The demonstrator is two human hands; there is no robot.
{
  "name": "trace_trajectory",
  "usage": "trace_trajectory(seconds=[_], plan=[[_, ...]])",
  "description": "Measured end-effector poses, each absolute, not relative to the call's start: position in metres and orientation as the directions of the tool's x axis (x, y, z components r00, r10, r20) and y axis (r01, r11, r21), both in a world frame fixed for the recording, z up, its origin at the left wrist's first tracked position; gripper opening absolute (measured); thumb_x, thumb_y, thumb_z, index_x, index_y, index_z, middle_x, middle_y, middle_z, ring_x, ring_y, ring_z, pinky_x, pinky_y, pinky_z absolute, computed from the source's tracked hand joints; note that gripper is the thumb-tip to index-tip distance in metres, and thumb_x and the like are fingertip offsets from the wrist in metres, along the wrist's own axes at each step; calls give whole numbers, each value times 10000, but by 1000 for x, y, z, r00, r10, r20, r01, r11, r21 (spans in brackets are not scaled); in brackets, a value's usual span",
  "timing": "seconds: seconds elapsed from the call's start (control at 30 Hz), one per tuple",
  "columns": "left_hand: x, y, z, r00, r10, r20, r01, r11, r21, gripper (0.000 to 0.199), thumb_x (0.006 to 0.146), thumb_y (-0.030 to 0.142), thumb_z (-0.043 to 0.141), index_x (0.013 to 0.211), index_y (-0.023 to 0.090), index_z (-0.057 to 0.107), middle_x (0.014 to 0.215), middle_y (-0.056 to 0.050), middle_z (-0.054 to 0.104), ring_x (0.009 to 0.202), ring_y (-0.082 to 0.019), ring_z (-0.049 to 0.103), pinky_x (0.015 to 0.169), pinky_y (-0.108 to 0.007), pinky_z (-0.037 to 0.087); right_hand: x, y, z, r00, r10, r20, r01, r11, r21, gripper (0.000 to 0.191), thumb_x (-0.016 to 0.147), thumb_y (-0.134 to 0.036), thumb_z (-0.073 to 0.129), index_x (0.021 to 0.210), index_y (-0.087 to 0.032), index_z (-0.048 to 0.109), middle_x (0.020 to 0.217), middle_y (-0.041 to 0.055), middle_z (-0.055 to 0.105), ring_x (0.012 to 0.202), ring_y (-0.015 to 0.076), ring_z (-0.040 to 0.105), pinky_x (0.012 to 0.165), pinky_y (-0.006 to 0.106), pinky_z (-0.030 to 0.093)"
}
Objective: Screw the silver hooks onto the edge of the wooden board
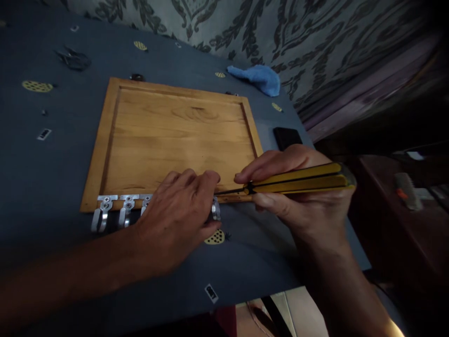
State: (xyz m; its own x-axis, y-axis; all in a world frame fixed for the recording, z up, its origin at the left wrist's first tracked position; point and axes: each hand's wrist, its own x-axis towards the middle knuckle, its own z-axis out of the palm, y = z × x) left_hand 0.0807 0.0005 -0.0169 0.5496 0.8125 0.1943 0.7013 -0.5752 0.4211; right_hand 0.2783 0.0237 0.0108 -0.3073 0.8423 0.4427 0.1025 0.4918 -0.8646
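Note:
A wooden framed panel lies flat on the table, its frame raised around the middle. Along its near edge runs a metal hook rail with several hooks and cross-head screws. My left hand covers the right part of this rail, fingers curled over the edge and thumb beside the end hook, gripping it. In my right hand is a screwdriver with a yellow and black handle, held almost level. Its shaft points left to the rail's right end; the tip is hidden at my left fingers.
A blue cloth and a black flat object lie at the right of the grey-blue patterned tablecloth. At the far left is a clear crumpled bag. A patterned curtain hangs behind. The table's edge is close on the right.

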Motion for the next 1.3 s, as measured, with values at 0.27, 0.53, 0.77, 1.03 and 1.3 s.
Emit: trace_trajectory(seconds=[0.27,0.53,0.77,1.03,1.3], plan=[[81,1,-16,529,822,212,707,-565,426,534,731,235,800,1127,192,444,943,-45,676,905,-277,627,772,-406,503,284,23,22,-442,831,337,77,410,-909,230,857,-287,766,1085,-260,772,970,18,776,835,153,727,683,263,616],[81,0,-15,503,846,178,704,-520,483,589,729,245,804,1169,213,413,998,-51,674,958,-290,640,804,-418,514,277,23,11,-319,810,492,186,563,-805,174,768,-273,842,931,-266,781,822,-3,754,710,163,695,608,293,582],[81,0,-17,505,845,177,702,-521,485,596,744,255,789,1184,222,389,999,-45,664,961,-284,639,804,-409,507,282,26,19,-386,827,408,149,492,-858,157,818,-280,802,970,-252,774,848,13,738,750,161,694,604,282,575],[80,2,-16,494,853,166,691,-502,520,570,735,258,791,1173,220,428,1003,-45,666,983,-293,635,811,-407,499,284,25,16,-390,794,467,170,560,-811,150,810,-249,807,959,-257,787,883,14,754,729,161,669,609,313,571],[81,1,-15,497,853,163,697,-504,510,527,742,259,781,1145,216,443,966,-36,672,960,-280,631,828,-407,503,279,30,8,-272,770,578,207,633,-746,158,753,-280,859,876,-278,759,774,-19,708,724,168,658,634,316,561]])
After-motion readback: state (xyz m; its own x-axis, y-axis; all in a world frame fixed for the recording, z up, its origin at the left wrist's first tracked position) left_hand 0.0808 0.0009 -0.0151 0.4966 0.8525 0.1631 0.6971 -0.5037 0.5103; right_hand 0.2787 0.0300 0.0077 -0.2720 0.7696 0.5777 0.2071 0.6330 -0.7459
